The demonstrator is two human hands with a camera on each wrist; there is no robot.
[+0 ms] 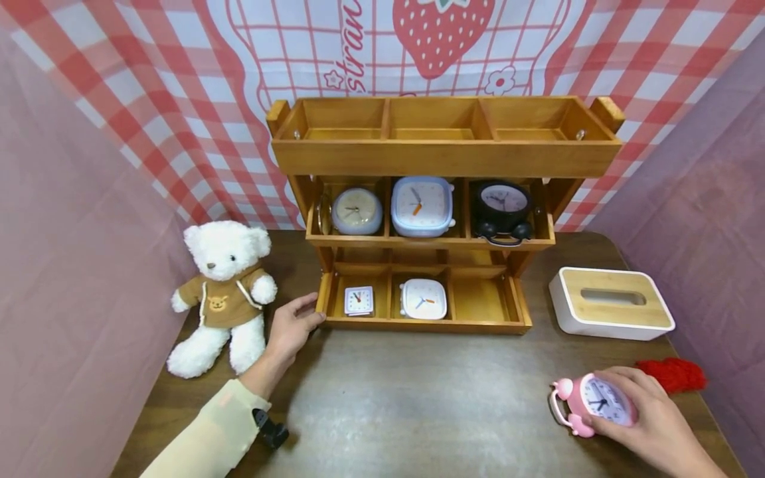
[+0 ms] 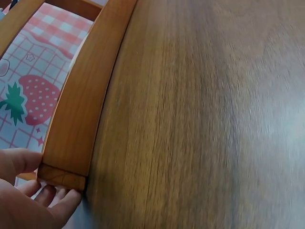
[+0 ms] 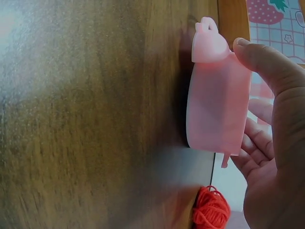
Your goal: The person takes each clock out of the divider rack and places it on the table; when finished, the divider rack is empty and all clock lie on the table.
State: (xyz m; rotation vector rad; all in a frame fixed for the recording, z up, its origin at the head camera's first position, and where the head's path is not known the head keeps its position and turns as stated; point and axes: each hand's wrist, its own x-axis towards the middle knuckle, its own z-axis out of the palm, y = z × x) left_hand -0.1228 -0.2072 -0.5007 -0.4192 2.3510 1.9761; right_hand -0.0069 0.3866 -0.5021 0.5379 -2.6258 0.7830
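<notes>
A pink twin-bell alarm clock (image 1: 603, 401) is held in my right hand (image 1: 654, 415) at the table's right front, face up and bells pointing left. The right wrist view shows the side of the clock (image 3: 217, 105) between thumb and fingers. With thumb and fingers, my left hand (image 1: 291, 326) grips the left front corner of the bottom tray of a wooden three-tier rack (image 1: 448, 159). That tray carries a small square clock (image 1: 358, 301) on the left and a white clock (image 1: 423, 299) in the middle; its right compartment holds nothing.
The middle tier holds a round clock (image 1: 356, 211), a blue clock (image 1: 422, 204) and a black twin-bell clock (image 1: 503, 206). A white teddy bear (image 1: 221, 299) sits left of the rack. To the right are a tissue box (image 1: 612, 325) and red yarn (image 1: 672, 375).
</notes>
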